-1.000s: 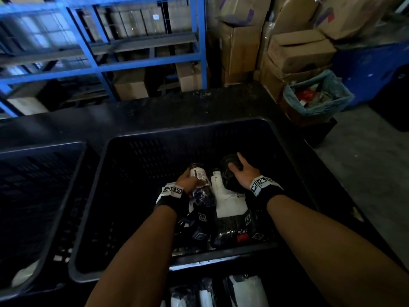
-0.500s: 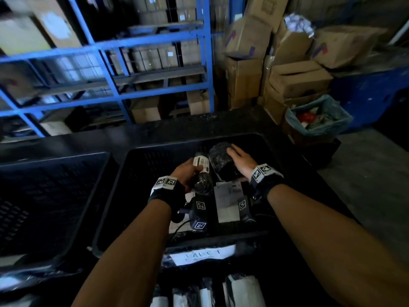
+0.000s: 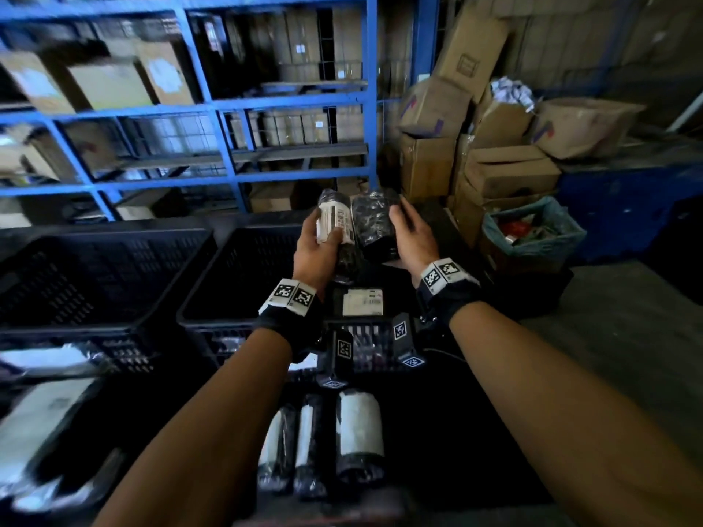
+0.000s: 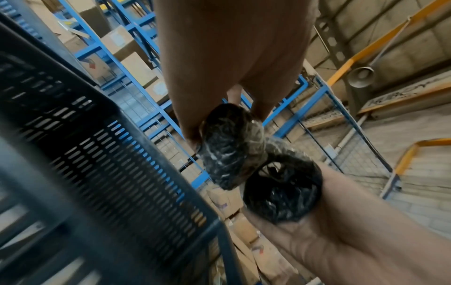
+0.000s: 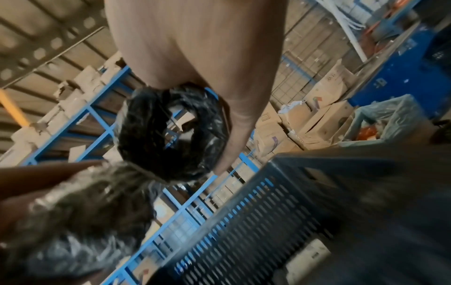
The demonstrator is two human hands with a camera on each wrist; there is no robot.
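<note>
My left hand [image 3: 317, 245] grips a plastic-wrapped black roll with a white barcode label [image 3: 334, 226], raised above the black crate [image 3: 213, 302]. Beside it, my right hand [image 3: 409, 232] holds a second black wrapped roll [image 3: 374, 226] with no label showing. The two rolls sit side by side, nearly touching. The left wrist view looks at the end of the labelled roll [image 4: 231, 148] with the other roll [image 4: 280, 192] lying in my right palm. In the right wrist view, the ring-shaped end of the right roll [image 5: 168, 133] sits under my fingers, and the left roll [image 5: 80, 212] is blurred.
More wrapped rolls [image 3: 357, 435] lie below my wrists at the near edge. A labelled packet [image 3: 361, 302] stays in the crate. A second black crate [image 3: 95, 275] stands left. Blue shelving [image 3: 228, 108] and cardboard boxes [image 3: 506, 173] stand behind, a lined bin [image 3: 532, 230] to the right.
Both hands have lifted their rolls up out of the crate and higher toward the shelving. The head view has tilted upward.
</note>
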